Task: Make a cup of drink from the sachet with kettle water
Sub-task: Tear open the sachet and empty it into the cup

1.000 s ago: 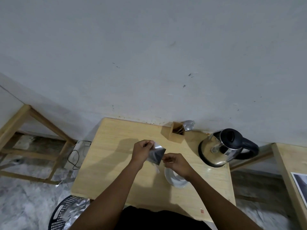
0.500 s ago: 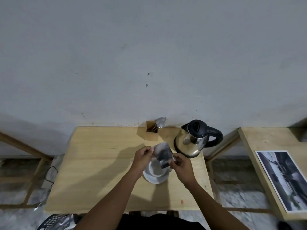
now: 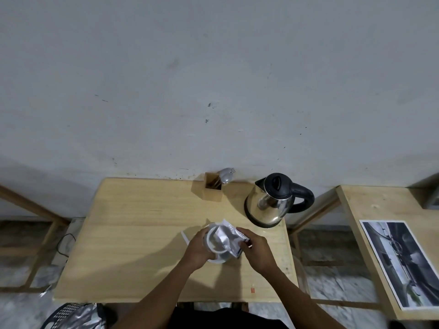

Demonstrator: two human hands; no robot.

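A silver sachet (image 3: 229,237) is tilted over a white cup (image 3: 213,244) that stands on a white saucer (image 3: 219,259) near the table's right side. My right hand (image 3: 255,250) pinches the sachet's lower end. My left hand (image 3: 197,248) wraps around the cup's left side. The steel kettle (image 3: 273,201) with a black lid and handle stands behind the cup at the table's far right. Whether powder is falling is hidden.
A wooden holder (image 3: 212,189) with a spoon and fork stands at the wall. The wooden table (image 3: 142,233) has a torn strip (image 3: 184,237) left of the cup. A second table (image 3: 380,222) with a photo print (image 3: 403,264) is at the right. A black basket (image 3: 71,317) sits on the floor.
The sachet has come down from between both hands and now tips over the cup. My left hand let go of the sachet and took the cup's side. The view shifted.
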